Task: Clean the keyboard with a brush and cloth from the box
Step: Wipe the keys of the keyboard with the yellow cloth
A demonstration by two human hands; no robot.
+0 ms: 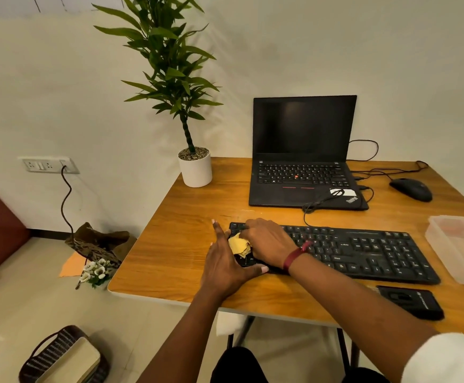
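Observation:
A black keyboard [363,251] lies across the front of the wooden table [181,244]. My right hand [266,240] presses a crumpled yellow cloth [239,246] onto the keyboard's left end, fingers curled over it. My left hand [225,264] rests flat at the keyboard's left edge, fingers spread, thumb along the front side, bracing it. A clear plastic box [460,247] stands at the right edge of the table. No brush can be made out.
An open black laptop [304,161] sits behind the keyboard, with a mouse [412,189] and cables to its right. A potted plant [195,167] stands at the back left corner. A black pouch [412,301] lies near the front edge. Below left, a basket [62,357] sits on the floor.

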